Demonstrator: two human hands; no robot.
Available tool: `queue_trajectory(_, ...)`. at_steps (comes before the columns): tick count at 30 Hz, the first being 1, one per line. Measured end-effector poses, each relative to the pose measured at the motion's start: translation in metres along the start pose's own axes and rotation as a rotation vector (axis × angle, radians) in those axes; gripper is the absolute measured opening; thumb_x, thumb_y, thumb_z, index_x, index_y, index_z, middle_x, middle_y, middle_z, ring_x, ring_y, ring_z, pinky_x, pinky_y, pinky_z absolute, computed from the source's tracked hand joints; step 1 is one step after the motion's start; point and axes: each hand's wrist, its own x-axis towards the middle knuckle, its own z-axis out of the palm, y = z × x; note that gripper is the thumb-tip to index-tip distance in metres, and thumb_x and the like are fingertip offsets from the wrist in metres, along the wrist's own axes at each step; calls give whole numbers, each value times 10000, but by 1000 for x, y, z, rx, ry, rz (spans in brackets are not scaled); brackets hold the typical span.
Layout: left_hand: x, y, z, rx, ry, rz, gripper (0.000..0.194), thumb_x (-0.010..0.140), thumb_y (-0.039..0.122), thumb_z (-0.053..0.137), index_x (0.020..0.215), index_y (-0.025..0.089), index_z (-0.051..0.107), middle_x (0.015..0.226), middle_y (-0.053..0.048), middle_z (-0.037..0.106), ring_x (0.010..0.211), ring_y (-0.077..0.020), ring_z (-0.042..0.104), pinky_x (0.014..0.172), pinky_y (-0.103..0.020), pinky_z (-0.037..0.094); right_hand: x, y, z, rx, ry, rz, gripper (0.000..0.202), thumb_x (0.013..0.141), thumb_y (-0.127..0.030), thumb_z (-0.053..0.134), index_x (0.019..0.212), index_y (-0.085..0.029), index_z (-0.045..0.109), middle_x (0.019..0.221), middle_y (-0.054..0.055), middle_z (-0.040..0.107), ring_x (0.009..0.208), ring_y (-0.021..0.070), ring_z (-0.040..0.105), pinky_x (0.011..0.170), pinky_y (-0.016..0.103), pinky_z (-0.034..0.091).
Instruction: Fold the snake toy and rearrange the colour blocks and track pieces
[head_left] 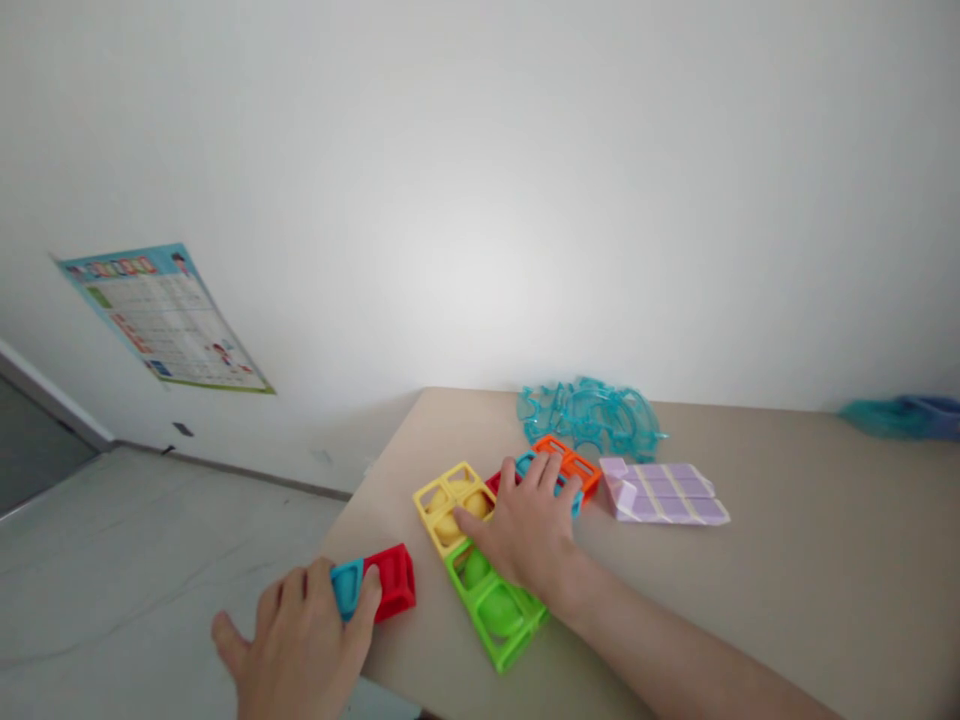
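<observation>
My left hand [304, 635] is at the table's left edge, its thumb and fingers around a small blue block [346, 588] joined to a red block [394, 583]. My right hand [529, 525] lies with fingers spread over a group of frame-like plastic blocks. Among these, a yellow block [435, 505] shows to its left, a green block [499, 608] below it, and an orange block [574, 462] beyond its fingertips. Parts of blue and red blocks show between and beside the fingers; the palm hides the rest.
Translucent teal plastic pieces [592, 415] lie against the wall. A purple striped folded item [667, 493] rests right of the blocks. A teal and blue item [904, 417] is at the far right. A poster [169, 320] hangs on the left wall. The table [750, 600] ends at the left, above the floor.
</observation>
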Motion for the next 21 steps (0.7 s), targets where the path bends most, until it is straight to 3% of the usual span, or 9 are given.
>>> queue_trajectory(10,-3,13,6,-25,82,228,362,881,408,388,998,199,658,930,-108,659,949,-304,557,990,-578,251,6,-9,7,-27,73,60,971,725,-806,358,1352,-78,495,1386,362,382,1307,550,246,942,732,75)
queue_trajectory(13,-5,19,7,-60,137,230,373,895,395,387,1055,188,653,978,-118,657,952,-301,569,959,-543,299,6,-9,5,-38,79,63,946,731,-784,381,1352,-79,497,1383,363,386,1310,549,243,943,730,85)
queue_trajectory(18,-10,37,7,-39,206,111,411,905,429,397,1086,150,639,896,-131,646,867,-308,581,863,-529,352,5,-10,3,-37,80,78,923,739,-762,395,1355,-83,495,1386,361,385,1311,545,249,949,724,93)
queue_trajectory(21,-9,45,6,-170,224,213,379,928,388,391,1173,187,599,1006,-125,631,891,-269,586,847,-454,387,4,-10,4,-28,108,77,915,743,-756,399,1336,-68,508,1382,367,384,1308,539,261,971,713,75)
